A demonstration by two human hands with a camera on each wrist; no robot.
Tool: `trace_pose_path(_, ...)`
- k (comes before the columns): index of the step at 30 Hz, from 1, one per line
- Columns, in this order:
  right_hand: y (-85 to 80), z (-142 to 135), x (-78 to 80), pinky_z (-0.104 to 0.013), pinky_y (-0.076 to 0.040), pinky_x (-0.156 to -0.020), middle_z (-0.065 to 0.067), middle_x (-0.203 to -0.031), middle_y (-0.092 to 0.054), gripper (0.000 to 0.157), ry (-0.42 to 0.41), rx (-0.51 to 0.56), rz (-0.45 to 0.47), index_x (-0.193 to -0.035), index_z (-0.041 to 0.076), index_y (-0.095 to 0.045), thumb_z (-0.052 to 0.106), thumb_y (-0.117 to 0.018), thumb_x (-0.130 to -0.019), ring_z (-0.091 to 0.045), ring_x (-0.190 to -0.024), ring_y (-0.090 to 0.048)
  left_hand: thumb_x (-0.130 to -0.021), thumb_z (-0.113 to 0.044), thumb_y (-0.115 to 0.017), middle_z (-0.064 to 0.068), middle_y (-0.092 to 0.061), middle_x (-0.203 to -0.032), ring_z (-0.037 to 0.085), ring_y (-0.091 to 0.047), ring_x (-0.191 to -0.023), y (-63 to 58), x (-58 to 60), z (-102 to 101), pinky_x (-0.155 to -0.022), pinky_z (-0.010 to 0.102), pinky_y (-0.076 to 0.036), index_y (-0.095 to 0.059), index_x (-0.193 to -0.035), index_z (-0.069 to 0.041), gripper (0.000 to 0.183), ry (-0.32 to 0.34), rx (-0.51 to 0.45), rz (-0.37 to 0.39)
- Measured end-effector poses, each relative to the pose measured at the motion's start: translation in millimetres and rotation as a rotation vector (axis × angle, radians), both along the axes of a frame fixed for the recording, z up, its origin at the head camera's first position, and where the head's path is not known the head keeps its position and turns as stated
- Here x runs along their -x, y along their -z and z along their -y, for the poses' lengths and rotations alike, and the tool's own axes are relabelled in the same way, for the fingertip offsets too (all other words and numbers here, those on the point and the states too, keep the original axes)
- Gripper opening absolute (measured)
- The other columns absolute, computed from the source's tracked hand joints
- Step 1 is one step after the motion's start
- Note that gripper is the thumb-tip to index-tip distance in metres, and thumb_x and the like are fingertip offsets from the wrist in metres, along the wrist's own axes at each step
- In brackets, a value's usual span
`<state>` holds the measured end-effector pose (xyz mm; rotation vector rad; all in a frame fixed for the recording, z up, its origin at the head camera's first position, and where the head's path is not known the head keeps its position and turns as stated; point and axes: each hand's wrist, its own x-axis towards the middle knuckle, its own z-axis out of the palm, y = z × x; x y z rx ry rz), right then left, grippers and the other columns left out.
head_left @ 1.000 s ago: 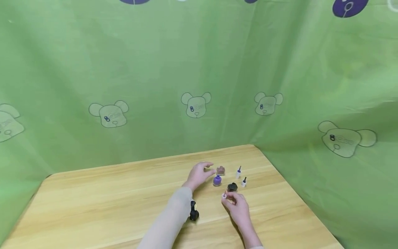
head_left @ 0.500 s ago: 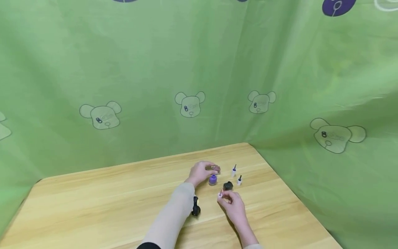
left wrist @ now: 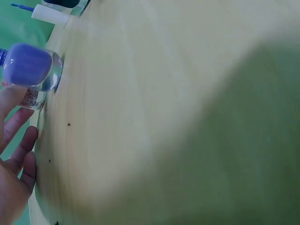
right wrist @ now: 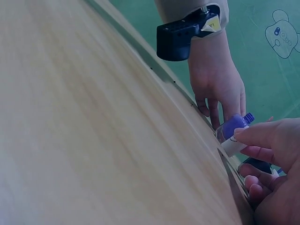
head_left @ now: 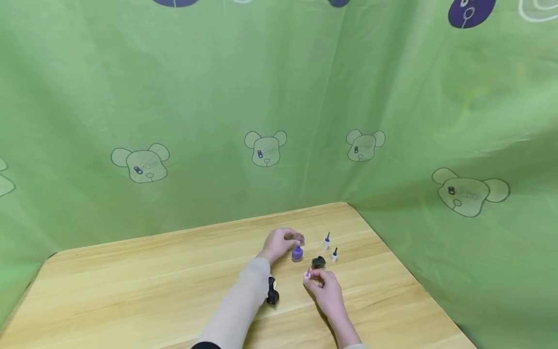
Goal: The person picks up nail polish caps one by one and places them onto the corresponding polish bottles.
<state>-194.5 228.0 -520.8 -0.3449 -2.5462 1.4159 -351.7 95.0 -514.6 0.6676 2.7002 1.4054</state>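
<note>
My left hand (head_left: 277,244) pinches a pinkish-brown nail polish bottle (head_left: 299,238) between thumb and fingers. Just in front of it stands an uncapped purple nail polish bottle (head_left: 297,253), which partly covers the pinkish bottle (left wrist: 33,99) in the left wrist view. Nearer the body, my right hand (head_left: 328,291) holds a white nail polish cap (head_left: 307,275) between thumb and fingertips, its thin brush pointing up. An uncapped black nail polish bottle (head_left: 318,262) sits right beyond the right hand's fingers.
Two white caps stand brush-up at the right: one with a purple brush (head_left: 327,242), one with a dark brush (head_left: 334,255). A black camera (head_left: 272,292) is strapped at the left wrist. The wooden table (head_left: 152,286) ends at a green curtain (head_left: 209,97).
My left hand has closed in on the pinkish-brown bottle, taken hold of it and shifted it slightly left. The right hand still holds its cap. The head view has turned a little.
</note>
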Motion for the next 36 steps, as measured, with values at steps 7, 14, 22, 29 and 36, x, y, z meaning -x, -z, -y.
trace_pose_path(7,-0.9,2.8,1.3,-0.021,-0.042,-0.073,-0.012,-0.105,-0.060,0.024,-0.010,0.010,-0.008,-0.103,0.005,-0.069,0.016,-0.076,-0.082,-0.014,-0.084,-0.049,-0.087,-0.025,-0.072,0.000,-0.074,-0.109,0.018,-0.067,-0.102,3.2,-0.2,15.8,-0.098,0.037,-0.052,-0.072,-0.111,-0.017,0.025,0.017,-0.021,-0.014)
trace_pose_path(14,-4.4,13.1,6.7,-0.018,-0.043,-0.069,-0.012,-0.106,-0.060,0.023,-0.075,0.000,-0.033,-0.102,0.006,-0.069,0.015,-0.076,-0.082,-0.012,-0.081,-0.049,-0.088,-0.022,-0.071,0.001,-0.074,-0.108,0.016,-0.067,-0.097,4.5,-2.0,39.4,-0.092,0.034,-0.054,-0.072,-0.110,-0.015,0.023,0.033,-0.094,-0.016)
trace_pose_path(22,-5.1,22.6,10.5,-0.017,-0.040,-0.066,-0.005,-0.096,-0.059,0.022,-0.135,-0.016,-0.040,-0.099,0.008,-0.070,0.017,-0.078,-0.080,-0.009,-0.076,-0.045,-0.086,-0.021,-0.073,0.006,-0.074,-0.108,0.017,-0.067,-0.092,7.6,-10.7,60.8,-0.087,0.031,-0.056,-0.071,-0.112,-0.011,0.029,0.009,-0.132,-0.022)
trace_pose_path(29,-4.8,32.0,18.5,-0.016,-0.043,-0.068,-0.007,-0.099,-0.062,0.020,-0.188,-0.029,-0.052,-0.097,0.008,-0.070,0.015,-0.078,-0.080,-0.009,-0.077,-0.048,-0.086,-0.021,-0.073,0.005,-0.074,-0.107,0.014,-0.067,-0.089,6.9,-20.7,81.0,-0.082,0.024,-0.055,-0.071,-0.110,-0.011,0.026,-0.005,-0.161,-0.011)
trace_pose_path(36,-5.7,42.9,27.0,-0.016,-0.044,-0.068,-0.007,-0.098,-0.062,0.021,-0.244,-0.036,-0.068,-0.097,0.007,-0.069,0.014,-0.078,-0.079,-0.008,-0.076,-0.048,-0.086,-0.021,-0.073,0.006,-0.074,-0.108,0.014,-0.067,-0.087,6.0,-32.1,101.7,-0.078,0.021,-0.055,-0.072,-0.108,-0.013,0.023,-0.030,-0.198,-0.004)
